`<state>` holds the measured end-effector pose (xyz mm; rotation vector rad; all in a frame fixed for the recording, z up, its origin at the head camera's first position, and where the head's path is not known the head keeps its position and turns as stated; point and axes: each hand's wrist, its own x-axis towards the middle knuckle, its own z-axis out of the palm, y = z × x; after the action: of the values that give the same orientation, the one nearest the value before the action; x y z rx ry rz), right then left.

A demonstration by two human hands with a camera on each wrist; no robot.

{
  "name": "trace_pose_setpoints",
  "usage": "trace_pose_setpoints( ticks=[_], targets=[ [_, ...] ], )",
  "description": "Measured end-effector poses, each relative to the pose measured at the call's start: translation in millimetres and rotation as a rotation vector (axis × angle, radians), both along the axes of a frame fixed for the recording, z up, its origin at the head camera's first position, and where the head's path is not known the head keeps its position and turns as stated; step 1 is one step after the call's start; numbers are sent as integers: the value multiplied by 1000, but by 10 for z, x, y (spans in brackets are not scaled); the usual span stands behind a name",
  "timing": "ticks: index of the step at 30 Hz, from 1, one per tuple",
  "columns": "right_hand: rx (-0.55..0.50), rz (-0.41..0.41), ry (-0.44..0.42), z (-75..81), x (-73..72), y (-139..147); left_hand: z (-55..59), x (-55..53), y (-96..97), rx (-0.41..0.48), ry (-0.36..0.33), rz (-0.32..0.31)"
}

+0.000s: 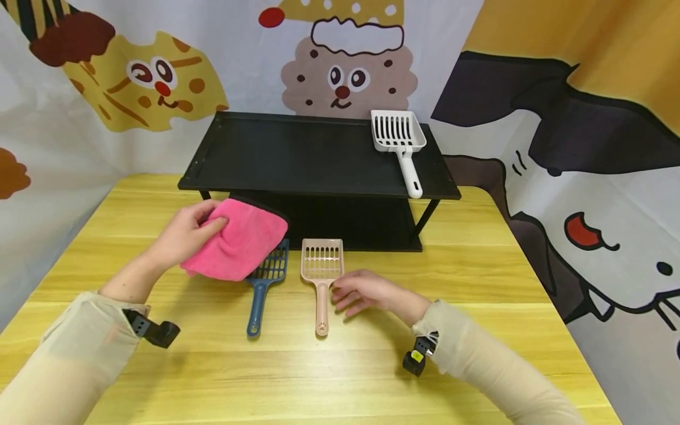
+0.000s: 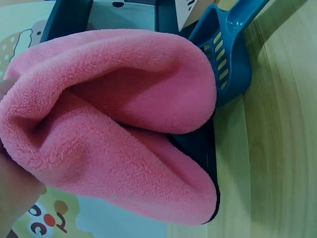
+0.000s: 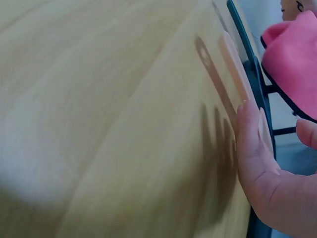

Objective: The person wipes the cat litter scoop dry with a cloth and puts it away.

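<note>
In the head view my left hand [image 1: 192, 233] pinches a pink cloth [image 1: 241, 242] with thumb and fingers. Folds of the same cloth [image 2: 114, 129] fill the left wrist view, showing a dark edge. Partly behind it, a blue litter scoop [image 1: 257, 307] lies on the table, its handle toward me. To the right lies a beige-pink litter scoop [image 1: 321, 295], also handle nearest me. My right hand [image 1: 366, 292] is beside that handle, fingers loosely bent and holding nothing; whether a fingertip touches the scoop, I cannot tell.
A black two-level rack [image 1: 297, 156] stands at the back of the wooden table [image 1: 340, 378]. On its upper shelf, at the right end, rests a white litter scoop [image 1: 408, 168] with its handle reaching the front edge. A cartoon-printed curtain [image 1: 244, 65] hangs behind.
</note>
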<state>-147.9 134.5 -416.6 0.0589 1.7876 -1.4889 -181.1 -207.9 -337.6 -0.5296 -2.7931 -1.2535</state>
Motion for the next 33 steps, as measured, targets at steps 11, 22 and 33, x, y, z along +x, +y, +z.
trace_pose_setpoints(
  ticks=[11,22,33],
  targets=[
    [-7,-17,-57,-75,64,-160,-17,-6,3,27,55,31],
    [-91,-97,-64,-38,93,-77,-1,0,12,17,46,38],
    [-146,-158,-74,-28,99,134,11,24,35,24,36,27]
  ],
)
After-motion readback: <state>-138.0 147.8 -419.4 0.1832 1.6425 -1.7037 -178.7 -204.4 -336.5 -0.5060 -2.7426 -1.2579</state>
